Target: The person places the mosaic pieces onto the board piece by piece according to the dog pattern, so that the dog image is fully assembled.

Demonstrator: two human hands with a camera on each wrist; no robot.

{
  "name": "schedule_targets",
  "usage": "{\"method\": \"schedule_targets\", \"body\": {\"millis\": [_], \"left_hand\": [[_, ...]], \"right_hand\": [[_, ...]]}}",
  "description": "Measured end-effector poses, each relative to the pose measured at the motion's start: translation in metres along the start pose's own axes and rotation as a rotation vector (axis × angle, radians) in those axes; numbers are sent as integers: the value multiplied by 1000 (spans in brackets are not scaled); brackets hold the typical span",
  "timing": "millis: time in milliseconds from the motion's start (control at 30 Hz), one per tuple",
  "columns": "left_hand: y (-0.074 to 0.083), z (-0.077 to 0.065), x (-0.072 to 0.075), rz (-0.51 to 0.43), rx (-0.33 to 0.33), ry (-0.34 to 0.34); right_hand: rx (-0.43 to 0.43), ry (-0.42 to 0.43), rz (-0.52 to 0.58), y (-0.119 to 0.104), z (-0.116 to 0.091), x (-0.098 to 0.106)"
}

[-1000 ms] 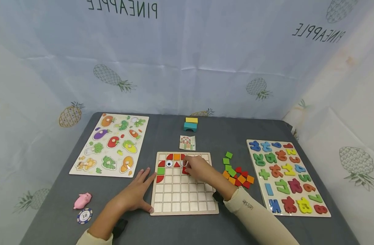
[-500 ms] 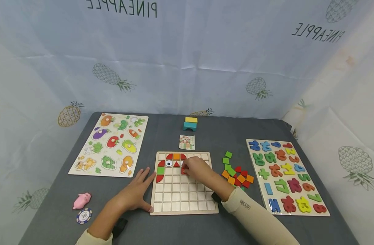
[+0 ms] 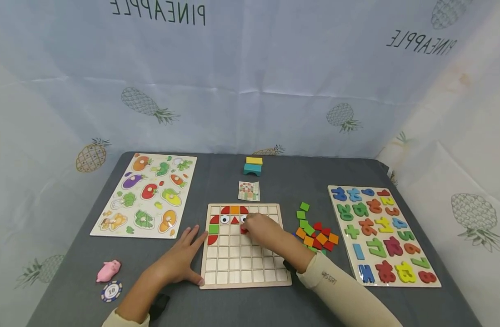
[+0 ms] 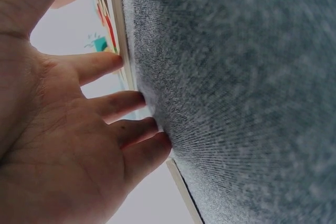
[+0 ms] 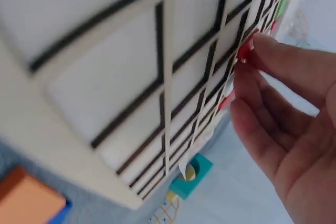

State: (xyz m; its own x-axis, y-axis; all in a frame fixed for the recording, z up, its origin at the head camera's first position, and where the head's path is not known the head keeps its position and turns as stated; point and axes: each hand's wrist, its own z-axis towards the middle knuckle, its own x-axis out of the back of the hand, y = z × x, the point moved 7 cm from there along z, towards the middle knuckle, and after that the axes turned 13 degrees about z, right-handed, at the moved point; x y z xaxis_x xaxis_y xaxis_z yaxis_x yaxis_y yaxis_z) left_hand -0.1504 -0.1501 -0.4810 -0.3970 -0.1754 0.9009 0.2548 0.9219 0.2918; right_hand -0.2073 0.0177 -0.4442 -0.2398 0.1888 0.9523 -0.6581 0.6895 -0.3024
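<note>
A wooden grid board [image 3: 246, 263] bears red, green, orange and eye-patterned tiles in its upper left rows. My right hand [image 3: 263, 230] is over the upper middle of the board, its thumb and index finger pinching a small red tile [image 5: 247, 49] at the grid. Just beyond those fingertips sits an eye tile [image 3: 243, 219], partly covered by the hand. My left hand [image 3: 180, 260] lies at the board's left edge with fingers spread, thumb at the lower left corner. In the left wrist view, the left hand's fingers [image 4: 105, 66] are extended along the board's side.
Loose tiles [image 3: 315, 236] lie right of the board. A small picture card [image 3: 248, 191] and teal and yellow blocks [image 3: 252, 169] are behind it. A vegetable puzzle [image 3: 145, 200] is at left, a letter puzzle [image 3: 382, 236] at right. A pink pig [image 3: 108, 271] and poker chip [image 3: 112, 291] lie front left.
My right hand's fingers have shifted slightly, so more of the eye tile shows beside them. The left hand stays at the board's edge.
</note>
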Motion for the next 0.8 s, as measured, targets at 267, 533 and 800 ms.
{"method": "schedule_targets", "body": {"millis": [267, 533, 800], "left_hand": [[-4, -4, 0, -6, 8, 14], [-3, -1, 3, 1, 0, 15], [-2, 1, -2, 1, 0, -1]], "right_hand": [[19, -102, 203, 12, -16, 10], [-337, 21, 235, 97, -67, 42], [-491, 0, 171, 152, -117, 44]]}}
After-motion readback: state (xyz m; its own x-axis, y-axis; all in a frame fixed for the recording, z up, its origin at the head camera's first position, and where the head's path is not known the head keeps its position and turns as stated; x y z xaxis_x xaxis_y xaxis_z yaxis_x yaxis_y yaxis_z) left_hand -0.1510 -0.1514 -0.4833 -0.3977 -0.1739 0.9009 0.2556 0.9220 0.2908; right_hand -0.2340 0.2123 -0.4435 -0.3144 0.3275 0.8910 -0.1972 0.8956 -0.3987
